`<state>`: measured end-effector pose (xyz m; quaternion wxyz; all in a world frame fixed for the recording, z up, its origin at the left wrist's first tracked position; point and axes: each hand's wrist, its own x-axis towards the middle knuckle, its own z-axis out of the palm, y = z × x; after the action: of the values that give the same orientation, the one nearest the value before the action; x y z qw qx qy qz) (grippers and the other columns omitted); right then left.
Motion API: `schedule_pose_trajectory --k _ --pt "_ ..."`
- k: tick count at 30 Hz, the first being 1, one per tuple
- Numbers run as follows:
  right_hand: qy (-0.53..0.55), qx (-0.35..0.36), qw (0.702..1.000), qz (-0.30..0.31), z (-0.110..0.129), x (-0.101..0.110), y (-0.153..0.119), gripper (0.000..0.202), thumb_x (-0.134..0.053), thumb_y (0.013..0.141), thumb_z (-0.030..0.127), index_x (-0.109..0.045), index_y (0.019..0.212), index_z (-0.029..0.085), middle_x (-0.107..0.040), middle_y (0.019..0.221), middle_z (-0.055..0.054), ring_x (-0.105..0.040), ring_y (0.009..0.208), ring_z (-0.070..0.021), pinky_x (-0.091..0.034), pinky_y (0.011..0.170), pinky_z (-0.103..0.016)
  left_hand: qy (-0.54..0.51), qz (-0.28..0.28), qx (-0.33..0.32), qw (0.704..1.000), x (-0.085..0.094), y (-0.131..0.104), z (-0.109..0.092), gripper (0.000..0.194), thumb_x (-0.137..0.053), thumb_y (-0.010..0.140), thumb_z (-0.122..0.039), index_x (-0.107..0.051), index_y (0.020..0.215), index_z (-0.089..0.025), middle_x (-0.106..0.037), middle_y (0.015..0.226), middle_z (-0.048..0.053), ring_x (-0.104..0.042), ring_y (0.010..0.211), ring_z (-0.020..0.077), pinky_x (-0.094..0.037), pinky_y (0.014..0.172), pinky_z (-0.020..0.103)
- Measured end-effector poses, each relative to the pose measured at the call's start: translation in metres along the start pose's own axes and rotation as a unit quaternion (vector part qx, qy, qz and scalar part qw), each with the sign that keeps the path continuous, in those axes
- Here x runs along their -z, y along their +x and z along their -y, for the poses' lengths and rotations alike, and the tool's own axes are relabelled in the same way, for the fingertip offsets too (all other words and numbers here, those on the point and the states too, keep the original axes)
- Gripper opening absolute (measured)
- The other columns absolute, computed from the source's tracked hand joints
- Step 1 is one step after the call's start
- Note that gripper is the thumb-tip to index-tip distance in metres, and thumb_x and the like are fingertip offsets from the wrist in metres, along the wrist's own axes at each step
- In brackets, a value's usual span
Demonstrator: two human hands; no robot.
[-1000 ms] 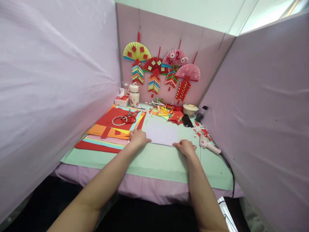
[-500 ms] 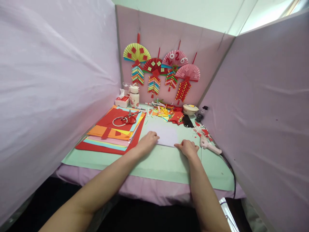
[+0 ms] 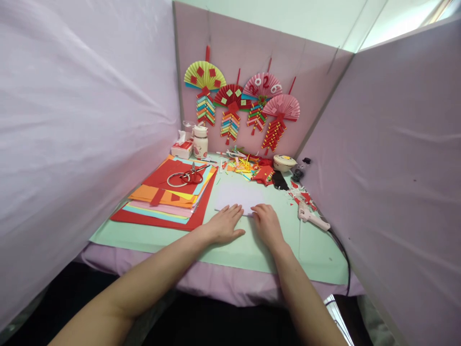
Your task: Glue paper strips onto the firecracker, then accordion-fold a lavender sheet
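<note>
A pale lilac sheet of paper lies on the light green mat. At its near edge, my left hand lies flat, fingers stretched forward onto the paper and thumb out to the right. My right hand is at the near right part of the same edge, its fingers bent over the paper's edge. Whether its fingertips pinch the edge is too small to tell. A narrow strip along the near edge looks folded.
Coloured paper is stacked at the left, with red-handled scissors on top. Paper scraps, a lidded bowl and a black item sit behind. A glue gun with its cable lies at right. Paper fans hang behind.
My left hand has flattened, its fingers spreading onto the near edge. My right hand has moved left, closer to the left one. The head view has shifted slightly.
</note>
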<state>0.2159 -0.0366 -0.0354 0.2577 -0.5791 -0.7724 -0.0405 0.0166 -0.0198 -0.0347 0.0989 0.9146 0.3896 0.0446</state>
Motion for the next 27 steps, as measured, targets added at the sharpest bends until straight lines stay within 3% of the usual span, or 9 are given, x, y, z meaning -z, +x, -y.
schedule_pose_trajectory --k 2,5,16,21,27 --pt "-0.011 0.042 0.999 0.014 0.011 -0.005 -0.004 0.029 -0.041 0.095 0.017 -0.065 0.111 0.019 -0.064 0.11 -0.008 -0.051 0.103 -0.0199 -0.038 0.091 -0.03 0.005 -0.002 0.001 1.0 -0.001 0.0 -0.001 0.073 -0.036 0.092 -0.055 -0.023 0.152 -0.015 -0.017 0.16 0.012 -0.012 0.149 0.0232 -0.007 0.12 0.039" --pt "-0.047 0.052 0.997 0.036 0.019 -0.011 -0.008 0.029 -0.043 0.094 0.015 -0.066 0.111 0.02 -0.064 0.108 -0.008 -0.051 0.102 -0.0201 -0.039 0.091 -0.03 0.009 -0.005 0.001 1.0 -0.002 0.0 -0.001 0.072 -0.036 0.092 -0.054 -0.024 0.151 -0.014 -0.018 0.16 0.013 -0.012 0.149 0.023 -0.008 0.12 0.039" --pt "-0.129 0.076 0.986 0.079 0.023 -0.012 -0.01 0.023 -0.045 0.094 0.016 -0.063 0.106 0.02 -0.063 0.099 -0.008 -0.051 0.096 -0.0212 -0.04 0.085 -0.03 0.01 0.007 0.01 1.0 0.0 0.0 -0.005 0.074 -0.034 0.093 -0.053 -0.026 0.15 -0.008 -0.018 0.159 0.015 -0.013 0.148 0.0244 -0.01 0.12 0.038" --pt "-0.131 0.02 0.99 0.051 0.027 -0.011 -0.015 0.025 -0.04 0.096 0.019 -0.065 0.101 0.019 -0.063 0.099 -0.008 -0.051 0.097 -0.0211 -0.038 0.087 -0.03 0.009 -0.006 0.024 1.0 -0.001 -0.004 -0.004 0.075 -0.034 0.092 -0.057 -0.027 0.15 -0.01 -0.02 0.159 0.014 -0.013 0.148 0.0238 -0.01 0.12 0.037" --pt "-0.165 -0.041 0.985 0.032 0.028 -0.008 -0.021 0.027 -0.04 0.095 0.022 -0.066 0.092 0.016 -0.063 0.093 -0.01 -0.053 0.092 -0.0225 -0.036 0.084 -0.033 0.009 -0.024 0.14 0.99 -0.002 -0.014 -0.013 0.089 -0.038 0.088 -0.064 -0.025 0.149 -0.001 -0.016 0.158 0.021 -0.013 0.148 0.03 -0.012 0.12 0.041"
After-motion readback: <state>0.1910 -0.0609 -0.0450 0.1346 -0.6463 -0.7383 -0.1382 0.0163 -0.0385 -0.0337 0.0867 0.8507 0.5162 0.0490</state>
